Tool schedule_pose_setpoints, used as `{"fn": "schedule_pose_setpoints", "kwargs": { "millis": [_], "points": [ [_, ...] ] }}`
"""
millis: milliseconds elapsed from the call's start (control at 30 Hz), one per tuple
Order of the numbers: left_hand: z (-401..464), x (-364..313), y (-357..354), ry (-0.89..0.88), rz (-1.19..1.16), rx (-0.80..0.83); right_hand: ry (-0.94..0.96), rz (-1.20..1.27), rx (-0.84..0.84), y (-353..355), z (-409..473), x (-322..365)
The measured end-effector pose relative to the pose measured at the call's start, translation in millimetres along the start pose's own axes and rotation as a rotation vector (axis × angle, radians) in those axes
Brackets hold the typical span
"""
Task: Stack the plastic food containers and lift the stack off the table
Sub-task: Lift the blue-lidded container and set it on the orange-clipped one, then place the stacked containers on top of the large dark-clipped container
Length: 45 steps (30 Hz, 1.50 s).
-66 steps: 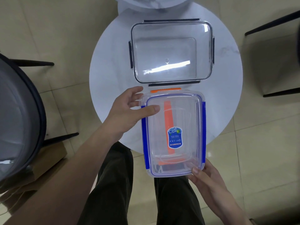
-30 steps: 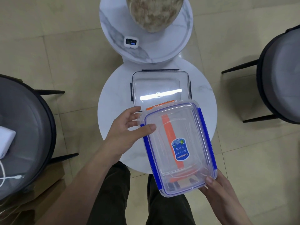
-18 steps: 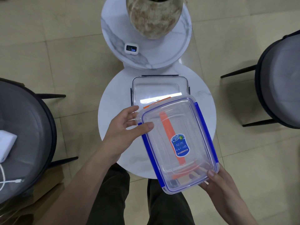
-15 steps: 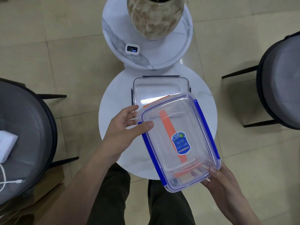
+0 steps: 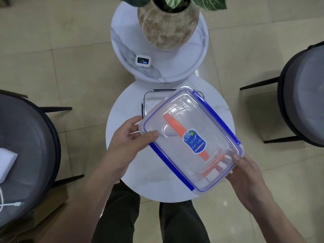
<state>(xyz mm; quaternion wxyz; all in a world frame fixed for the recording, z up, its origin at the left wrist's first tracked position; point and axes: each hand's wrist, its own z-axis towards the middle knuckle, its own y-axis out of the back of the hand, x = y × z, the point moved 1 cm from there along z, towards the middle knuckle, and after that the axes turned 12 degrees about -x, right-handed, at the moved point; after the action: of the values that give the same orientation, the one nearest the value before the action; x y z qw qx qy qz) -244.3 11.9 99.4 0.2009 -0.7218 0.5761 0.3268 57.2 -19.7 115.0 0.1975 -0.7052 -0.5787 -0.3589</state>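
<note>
A clear container with blue side clips [image 5: 191, 139], an orange strip and a blue label is held in the air, turned at an angle above the round white table [image 5: 121, 111]. My left hand [image 5: 128, 139] grips its far left corner, thumb on the lid. My right hand [image 5: 245, 171] holds its near right corner from below. A second clear container with black clips [image 5: 150, 100] sits on the table's far half, mostly hidden under the lifted one.
A higher marble side table [image 5: 198, 55] behind carries a stone plant pot [image 5: 166, 25] and a small white device [image 5: 143, 61]. Dark round chairs stand at left [image 5: 26, 146] and right [image 5: 305, 95]. My legs are under the near table edge.
The blue-clipped container has risen off the table, turned clockwise and moved forward over the black-clipped one. Both hands kept their grip. The camera view has pulled back and up.
</note>
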Motion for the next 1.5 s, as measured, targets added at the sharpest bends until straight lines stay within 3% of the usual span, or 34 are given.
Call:
{"fn": "schedule_pose_setpoints", "kwargs": {
  "millis": [300,767,1067,1500],
  "points": [
    [7.9,-2.1,1.5,0.032,-0.040,0.014,0.109,-0.045,0.038,-22.5,54.5,34.6],
    [13.7,3.7,-20.3,0.123,-0.033,-0.123,0.144,-0.077,0.171,-57.3,136.5,75.2],
    [16.7,10.3,-34.8,0.160,-0.080,-0.157,0.161,-0.134,0.212,-71.7,152.3,95.6],
    [11.2,8.0,-35.2,0.146,-0.150,-0.211,0.137,-0.117,0.145,-66.8,131.4,90.6]
  ]
}}
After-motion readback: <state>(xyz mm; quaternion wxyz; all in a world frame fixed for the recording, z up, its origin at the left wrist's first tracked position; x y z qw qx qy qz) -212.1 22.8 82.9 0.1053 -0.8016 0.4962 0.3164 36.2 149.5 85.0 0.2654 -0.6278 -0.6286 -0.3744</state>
